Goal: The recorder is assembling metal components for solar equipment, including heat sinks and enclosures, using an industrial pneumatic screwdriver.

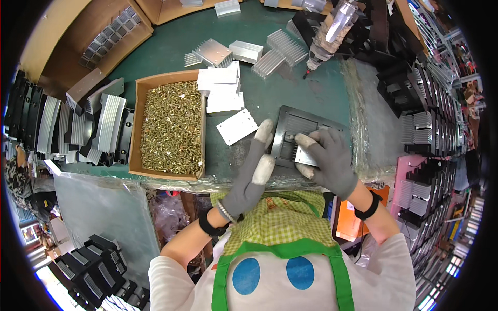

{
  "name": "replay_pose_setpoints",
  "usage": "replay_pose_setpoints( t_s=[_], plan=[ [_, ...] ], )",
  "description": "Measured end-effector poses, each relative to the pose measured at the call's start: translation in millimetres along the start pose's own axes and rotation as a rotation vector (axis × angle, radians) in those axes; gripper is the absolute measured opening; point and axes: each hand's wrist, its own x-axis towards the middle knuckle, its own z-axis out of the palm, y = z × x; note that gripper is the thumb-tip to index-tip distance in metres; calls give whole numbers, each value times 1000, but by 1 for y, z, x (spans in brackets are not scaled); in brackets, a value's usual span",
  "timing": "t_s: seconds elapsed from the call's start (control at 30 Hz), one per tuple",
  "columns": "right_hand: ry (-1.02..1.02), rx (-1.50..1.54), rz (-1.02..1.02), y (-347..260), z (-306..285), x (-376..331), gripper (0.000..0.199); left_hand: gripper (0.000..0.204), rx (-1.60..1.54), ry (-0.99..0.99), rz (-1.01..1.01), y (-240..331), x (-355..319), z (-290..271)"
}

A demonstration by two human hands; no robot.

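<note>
A black ribbed frame (282,132) lies on the bench in front of me, right of centre. My right hand (334,160), in a grey glove with pale fingertips, pinches a small silver finned heat sink (303,156) over the frame's near part. Its palm hides much of both, so I cannot tell whether the heat sink is seated. At the frame's left side is my left hand (248,179), gloved alike, fingers apart and holding nothing. Just beyond its fingertips lies a flat silver plate with holes (237,127).
Left stands an open cardboard box of small brass-coloured screws (171,129), white blocks (223,88) against its right edge. Silver heat sinks (246,52) lie behind. A power screwdriver (327,39) hangs tip-down at the far right. Black finned housings (420,129) are stacked along the right.
</note>
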Motion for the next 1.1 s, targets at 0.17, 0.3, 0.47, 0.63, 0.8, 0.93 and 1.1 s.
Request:
replay_pose_setpoints(
  t_s=[0.17, 0.3, 0.47, 0.63, 0.8, 0.93, 1.1],
  plan=[
    [25, 29, 0, -5, 20, 4, 55, 62, 109, -61, 15, -2, 13, 4],
    [55, 27, 7, -6, 21, 4, 53, 61, 110, -54, 24, -1, 9, 3],
    [50, 32, -4, -6, 21, 5, 52, 60, 132, -53, 52, 0, 7, 3],
    [62, -2, -24, -8, 21, 5, 52, 60, 106, -40, 47, -1, 8, 4],
    [39, 12, -11, -6, 22, 7, 55, 62, 118, -37, 27, -3, 7, 6],
    [59, -32, -75, -4, 28, 7, 56, 62, 111, -16, 51, -7, 7, 9],
    [5, 14, -129, 2, 32, 8, 61, 63, 73, -8, 42, -10, 6, 12]
  ],
)
